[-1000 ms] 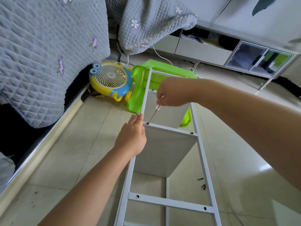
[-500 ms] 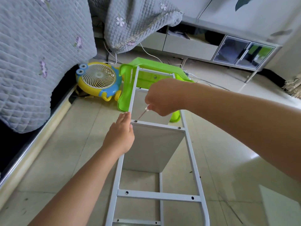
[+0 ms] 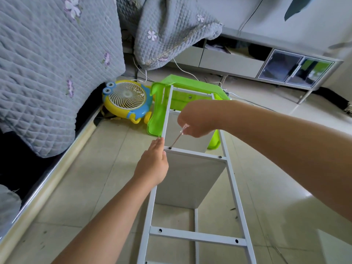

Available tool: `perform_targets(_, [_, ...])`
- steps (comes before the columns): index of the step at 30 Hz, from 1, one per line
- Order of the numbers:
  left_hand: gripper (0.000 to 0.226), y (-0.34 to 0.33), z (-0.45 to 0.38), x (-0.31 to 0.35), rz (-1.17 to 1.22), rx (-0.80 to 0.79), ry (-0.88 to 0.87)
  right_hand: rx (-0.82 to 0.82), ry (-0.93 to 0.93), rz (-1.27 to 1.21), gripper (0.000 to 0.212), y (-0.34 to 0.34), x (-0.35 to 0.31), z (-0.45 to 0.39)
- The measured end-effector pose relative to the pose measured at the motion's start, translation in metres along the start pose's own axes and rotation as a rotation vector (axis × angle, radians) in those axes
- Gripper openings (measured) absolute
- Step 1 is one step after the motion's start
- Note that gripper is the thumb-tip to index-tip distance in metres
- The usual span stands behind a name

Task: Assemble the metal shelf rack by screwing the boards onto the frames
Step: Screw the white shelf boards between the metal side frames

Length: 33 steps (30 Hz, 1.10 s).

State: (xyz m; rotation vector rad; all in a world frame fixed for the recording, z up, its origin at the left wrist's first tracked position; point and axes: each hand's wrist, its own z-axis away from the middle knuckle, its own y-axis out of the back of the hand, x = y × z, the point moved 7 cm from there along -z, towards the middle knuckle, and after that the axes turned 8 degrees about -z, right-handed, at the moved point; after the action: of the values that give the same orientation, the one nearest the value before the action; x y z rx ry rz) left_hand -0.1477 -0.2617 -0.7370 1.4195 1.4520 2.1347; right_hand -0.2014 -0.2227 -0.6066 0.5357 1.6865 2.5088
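Half the screwdriver (image 3: 179, 137) hides inside, seemingly, the right hand (image 3: 198, 121).

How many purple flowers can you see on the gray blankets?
6 clearly: four on the big blanket at left, two on the hanging blanket. Folds may hide more.

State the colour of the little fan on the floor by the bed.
The fan is yellow and blue with a cream grille, seen in the head view.
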Motion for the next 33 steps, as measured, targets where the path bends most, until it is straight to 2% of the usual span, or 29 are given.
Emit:
perform_targets(2, [0.048, 0.001, 0.002, 0.000, 0.014, 0.000, 0.003, 0.000, 0.056, 0.055, 0.031, 0.001, -0.007, 0.000])
perform_targets(4, [0.048, 0.002, 0.003, -0.001, 0.042, 0.004, 0.014, -0.041, 0.020, -0.032, 0.027, -0.001, -0.005, -0.007])
perform_targets(8, [0.048, 0.002, 0.007, -0.002, 0.100, 0.003, 0.027, -0.245, -0.321, -0.661, 0.024, -0.022, 0.025, -0.021])
perform_targets(10, [0.048, 0.003, 0.009, -0.001, 0.111, 0.001, 0.024, -0.314, -0.414, -0.819, 0.024, -0.031, 0.035, -0.019])
perform_targets(12, [0.047, 0.003, 0.010, -0.001, 0.127, -0.002, 0.021, -0.283, -0.376, -0.759, 0.020, -0.027, 0.030, -0.016])
perform_targets(16, [0.047, 0.002, 0.011, -0.001, 0.191, -0.010, 0.024, -0.078, -0.026, -0.103, 0.033, -0.004, -0.003, -0.006])
perform_targets(19, [0.047, 0.003, 0.011, -0.001, 0.218, -0.010, 0.027, -0.002, 0.105, 0.158, 0.033, 0.003, -0.018, -0.001])
perform_targets(22, [0.046, 0.002, 0.011, -0.002, 0.257, -0.006, 0.037, -0.016, 0.028, -0.006, 0.031, 0.001, -0.014, -0.010])
perform_targets(26, [0.046, 0.001, 0.012, -0.004, 0.299, 0.009, 0.051, -0.248, -0.309, -0.547, 0.030, -0.023, 0.017, -0.023])
perform_targets(28, [0.046, 0.001, 0.012, -0.004, 0.298, 0.007, 0.045, -0.305, -0.392, -0.698, 0.031, -0.032, 0.026, -0.021])
perform_targets(30, [0.046, 0.001, 0.011, -0.003, 0.301, 0.006, 0.042, -0.259, -0.339, -0.637, 0.034, -0.029, 0.022, -0.018])
perform_targets(33, [0.046, 0.001, 0.010, -0.003, 0.298, 0.006, 0.042, -0.161, -0.148, -0.356, 0.041, -0.018, 0.003, -0.010])
